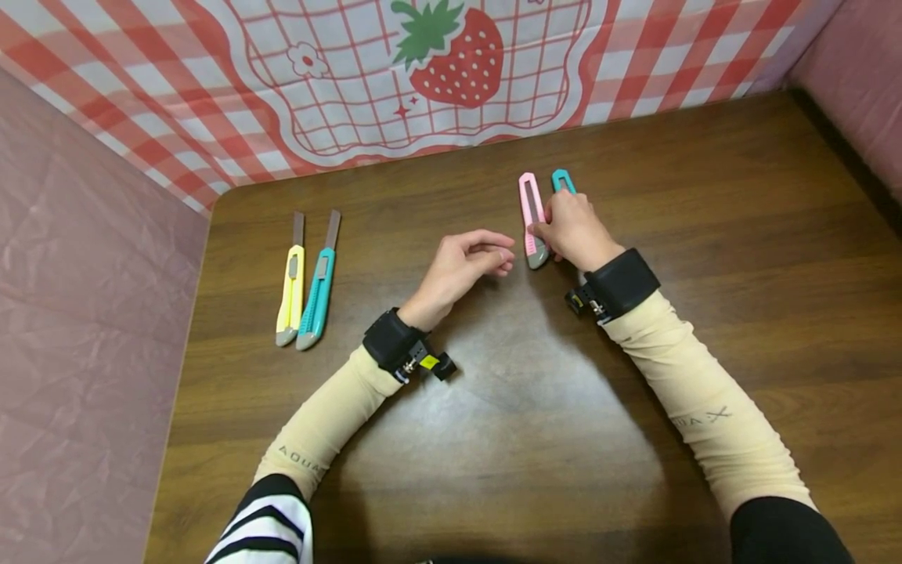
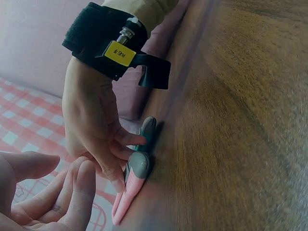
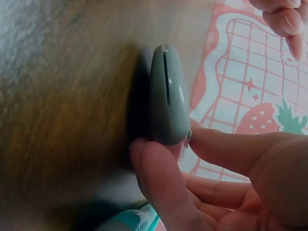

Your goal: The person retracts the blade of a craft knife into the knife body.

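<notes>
My right hand (image 1: 576, 229) pinches a pink box cutter (image 1: 531, 211) near its grey end, between thumb and finger. That grey end fills the middle of the right wrist view, with fingertips (image 3: 161, 166) on its sides. Just right of it lies a teal box cutter (image 1: 561, 179), mostly hidden beneath the same hand; its grey tip shows in the left wrist view. Left of the pink cutter, my left hand (image 1: 463, 268) hovers with loosely bent fingers and nothing in them.
On the table's left side lie a yellow box cutter (image 1: 290, 298) and a second teal box cutter (image 1: 319, 294), side by side with blades out. A checked strawberry cloth (image 1: 366, 94) hangs behind the wooden table (image 1: 493, 470). Pink fabric (image 1: 84, 313) flanks both sides.
</notes>
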The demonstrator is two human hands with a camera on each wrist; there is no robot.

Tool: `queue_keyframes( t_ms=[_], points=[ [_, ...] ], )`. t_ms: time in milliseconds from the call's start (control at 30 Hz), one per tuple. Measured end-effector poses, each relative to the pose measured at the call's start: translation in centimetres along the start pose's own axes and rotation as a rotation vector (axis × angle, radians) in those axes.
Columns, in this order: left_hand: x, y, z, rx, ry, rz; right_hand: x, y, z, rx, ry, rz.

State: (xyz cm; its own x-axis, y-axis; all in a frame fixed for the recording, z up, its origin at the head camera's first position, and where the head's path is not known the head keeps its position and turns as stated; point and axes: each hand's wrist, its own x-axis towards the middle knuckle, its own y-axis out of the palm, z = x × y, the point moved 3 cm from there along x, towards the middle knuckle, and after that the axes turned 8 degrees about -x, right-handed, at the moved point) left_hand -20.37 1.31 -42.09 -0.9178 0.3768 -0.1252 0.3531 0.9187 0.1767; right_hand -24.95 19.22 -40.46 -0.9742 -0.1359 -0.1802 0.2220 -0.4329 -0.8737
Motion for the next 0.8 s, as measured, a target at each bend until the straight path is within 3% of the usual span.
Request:
queue_keyframes(
  t_ms=[800],
  points=[
    [0.04, 0.25, 0.35, 0.004, 0.004, 0.014, -0.28, 0.04, -0.40, 0.072, 0.065, 0.028]
  ],
)
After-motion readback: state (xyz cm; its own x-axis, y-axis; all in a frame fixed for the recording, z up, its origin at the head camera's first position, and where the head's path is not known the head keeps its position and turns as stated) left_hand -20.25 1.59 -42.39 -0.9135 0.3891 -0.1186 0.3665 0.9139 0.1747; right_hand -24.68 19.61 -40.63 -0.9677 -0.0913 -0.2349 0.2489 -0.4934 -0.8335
